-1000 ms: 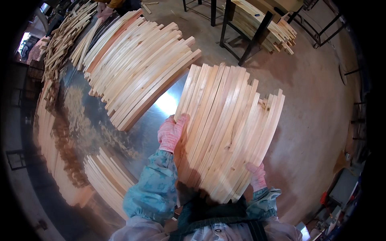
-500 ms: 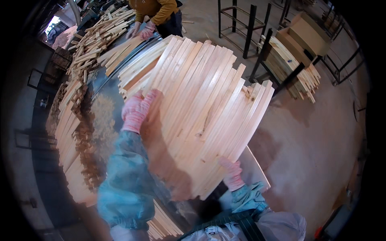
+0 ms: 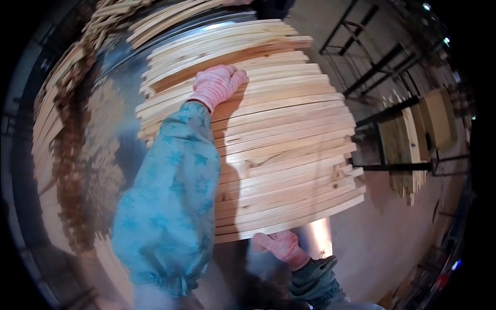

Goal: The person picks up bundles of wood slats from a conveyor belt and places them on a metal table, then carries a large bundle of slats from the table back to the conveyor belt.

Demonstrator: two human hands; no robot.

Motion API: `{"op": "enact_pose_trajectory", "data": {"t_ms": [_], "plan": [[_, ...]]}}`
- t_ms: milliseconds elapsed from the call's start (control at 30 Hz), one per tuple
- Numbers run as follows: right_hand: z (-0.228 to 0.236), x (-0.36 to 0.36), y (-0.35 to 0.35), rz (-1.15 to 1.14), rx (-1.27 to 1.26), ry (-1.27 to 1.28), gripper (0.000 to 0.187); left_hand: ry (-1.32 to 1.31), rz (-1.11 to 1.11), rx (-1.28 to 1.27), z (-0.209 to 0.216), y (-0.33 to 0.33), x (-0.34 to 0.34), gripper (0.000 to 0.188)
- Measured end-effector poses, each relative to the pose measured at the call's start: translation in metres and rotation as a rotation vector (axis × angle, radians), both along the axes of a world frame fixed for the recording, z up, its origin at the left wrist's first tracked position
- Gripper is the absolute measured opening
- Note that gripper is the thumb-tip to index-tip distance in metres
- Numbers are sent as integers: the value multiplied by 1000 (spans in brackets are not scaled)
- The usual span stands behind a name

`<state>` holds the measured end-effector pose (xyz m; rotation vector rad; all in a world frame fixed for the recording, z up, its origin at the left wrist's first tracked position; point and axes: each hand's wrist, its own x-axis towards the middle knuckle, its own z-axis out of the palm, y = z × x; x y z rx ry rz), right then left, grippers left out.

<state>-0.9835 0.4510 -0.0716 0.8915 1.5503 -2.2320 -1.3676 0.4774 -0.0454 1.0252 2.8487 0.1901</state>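
A broad row of pale wooden strips [image 3: 289, 139] lies side by side on the metal work table. My left hand [image 3: 219, 85], in a pink-and-white knit glove and blue patterned sleeve, reaches across the row. Its fingers curl down over strips toward the far side; the fingertips are hidden. One strip of darker, orange-brown wood [image 3: 232, 54] lies just beyond that hand. Close to the near edge of the row is my right hand [image 3: 281, 248], similarly gloved. Its fingers extend leftward below the last strip, and it holds nothing visible.
Sawdust [image 3: 103, 129] covers the table's left part, beside stacked wood [image 3: 49, 170]. More strips [image 3: 175, 20] lie at the far end, near another person's partly visible hand. On the right stand black metal frames [image 3: 387, 111], a cardboard box [image 3: 439, 119] and bundled strips [image 3: 403, 150].
The tilted batch of strips has come down flat, turned more crosswise in view. My right hand has come away from the batch's near edge. The view has shifted, leaving the other person mostly out of sight.
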Motion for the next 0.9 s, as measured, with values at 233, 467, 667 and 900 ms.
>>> {"op": "enact_pose_trajectory", "data": {"t_ms": [233, 467, 667, 900], "plan": [[-13, -2, 1, 264, 326, 211, 22, 54, 116, -72, -41, -191, -117, 60], [-23, 15, 7, 318, 399, 348, 16, -460, 455, 405, -49, -221, -111, 35], [-13, 26, 22, 188, -282, -101, 30, -314, 146, -285, 9, -176, -101, 31], [-15, 29, 12, 56, -173, -216, 23, 325, -578, -291, -40, -19, -54, 63]]}}
